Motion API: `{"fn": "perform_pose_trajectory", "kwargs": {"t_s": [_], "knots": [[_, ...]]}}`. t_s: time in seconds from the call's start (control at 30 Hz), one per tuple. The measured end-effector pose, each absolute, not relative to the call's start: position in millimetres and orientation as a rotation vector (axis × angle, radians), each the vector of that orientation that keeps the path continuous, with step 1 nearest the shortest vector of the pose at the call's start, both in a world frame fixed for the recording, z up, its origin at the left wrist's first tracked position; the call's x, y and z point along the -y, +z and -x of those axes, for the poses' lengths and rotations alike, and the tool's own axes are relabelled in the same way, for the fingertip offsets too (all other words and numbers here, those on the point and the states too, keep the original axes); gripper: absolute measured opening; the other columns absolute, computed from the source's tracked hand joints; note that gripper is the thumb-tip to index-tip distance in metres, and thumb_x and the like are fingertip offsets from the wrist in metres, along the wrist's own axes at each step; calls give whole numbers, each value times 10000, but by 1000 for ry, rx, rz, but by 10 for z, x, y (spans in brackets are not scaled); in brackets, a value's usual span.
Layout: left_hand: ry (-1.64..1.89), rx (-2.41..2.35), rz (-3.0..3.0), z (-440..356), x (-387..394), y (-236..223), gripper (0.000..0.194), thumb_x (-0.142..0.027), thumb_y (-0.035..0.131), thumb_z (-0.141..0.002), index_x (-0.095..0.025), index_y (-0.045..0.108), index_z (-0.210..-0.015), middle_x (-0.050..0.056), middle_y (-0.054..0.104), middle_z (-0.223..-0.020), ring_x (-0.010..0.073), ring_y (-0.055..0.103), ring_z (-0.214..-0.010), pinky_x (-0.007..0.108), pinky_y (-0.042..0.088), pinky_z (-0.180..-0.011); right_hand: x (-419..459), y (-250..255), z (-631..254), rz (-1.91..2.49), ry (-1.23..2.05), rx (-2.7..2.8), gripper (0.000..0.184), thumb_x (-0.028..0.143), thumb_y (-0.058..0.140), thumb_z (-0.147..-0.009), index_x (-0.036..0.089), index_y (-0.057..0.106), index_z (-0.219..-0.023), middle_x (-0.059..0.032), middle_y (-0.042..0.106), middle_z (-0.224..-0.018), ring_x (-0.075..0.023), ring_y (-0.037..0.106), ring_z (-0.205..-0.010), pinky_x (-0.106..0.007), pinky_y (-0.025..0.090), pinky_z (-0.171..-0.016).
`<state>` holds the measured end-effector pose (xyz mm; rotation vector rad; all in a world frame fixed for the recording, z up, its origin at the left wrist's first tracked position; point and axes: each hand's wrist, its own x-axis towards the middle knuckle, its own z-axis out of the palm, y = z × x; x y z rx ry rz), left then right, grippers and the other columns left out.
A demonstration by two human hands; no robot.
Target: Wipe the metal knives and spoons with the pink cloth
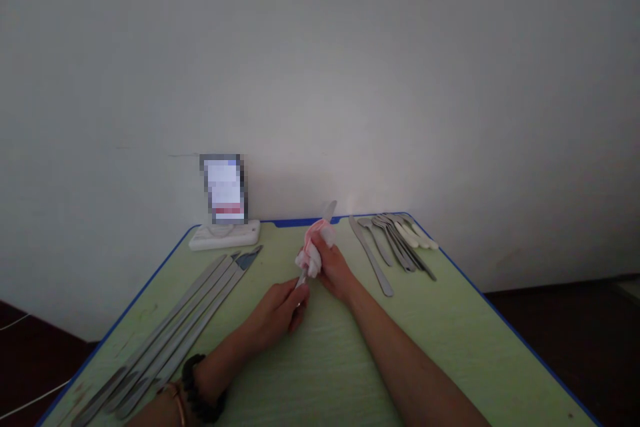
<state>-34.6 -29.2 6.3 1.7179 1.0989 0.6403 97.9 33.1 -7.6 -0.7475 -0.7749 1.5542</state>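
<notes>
Over the middle of the table, my left hand [286, 305] is closed round the handle of a metal table knife [330, 209]. The knife points up and away from me, its blade tip showing past the cloth. My right hand [334, 268] presses a pink and white cloth [311, 259] round the knife's middle. That part of the knife is hidden by the cloth. Just to the right lies another table knife [373, 259], apart from my hands, with a spoon [377, 242] beside it.
Several long metal knives [175, 327] lie side by side on the left. A pile of cutlery [400, 243], some with cream handles [419, 235], sits at the right. A phone [225, 188] stands on a white base [225, 235] at the back left, near the wall [320, 80]. The green table [310, 373] has a blue rim.
</notes>
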Motion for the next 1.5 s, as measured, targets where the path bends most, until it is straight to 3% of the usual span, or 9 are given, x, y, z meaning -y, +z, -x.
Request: {"fn": "perform_pose_trajectory", "kwargs": {"t_s": [0.3,0.5,0.73,1.0,1.23,1.5], "knots": [[593,-1116,-1742,325,302,75,439,-534,286,-904,-204,465,-677,-78,419,-413,113,394,-416,232,347,-505,-314,-95,-987,764,1598,911,421,566,674,-685,172,535,-640,15,576,-537,-103,485,-489,-234,381,-492],[482,-1085,-1833,369,304,90,436,-498,344,-881,-207,425,-566,-67,421,-416,104,407,-424,222,342,-494,-317,-11,-1003,718,1595,658,427,569,716,-639,176,551,-664,19,573,-556,-104,499,-511,-230,398,-489],[615,-951,-1674,359,293,96,345,-508,406,-850,-181,514,-826,-55,528,-508,126,477,-487,228,368,-504,-326,-80,-993,719,1580,803,450,598,693,-649,175,542,-626,14,559,-552,-96,459,-493,-225,358,-471],[675,-1071,-1634,331,272,32,384,-533,327,-895,-198,489,-799,-67,493,-464,124,459,-451,232,360,-493,-341,1,-990,644,1588,635,429,593,673,-659,174,627,-735,13,613,-635,-115,515,-574,-245,425,-570],[640,-1130,-1680,344,277,57,409,-568,331,-878,-197,503,-868,-95,423,-417,129,441,-397,226,316,-440,-295,-16,-995,747,1556,791,328,459,726,-650,161,590,-642,37,564,-536,-93,462,-483,-226,356,-475],[563,-956,-1865,379,283,106,332,-448,325,-924,-171,507,-940,-40,574,-570,131,504,-545,232,397,-584,-359,-24,-1019,726,1473,658,335,486,687,-692,191,551,-615,47,505,-472,-102,434,-428,-246,359,-443]]}}
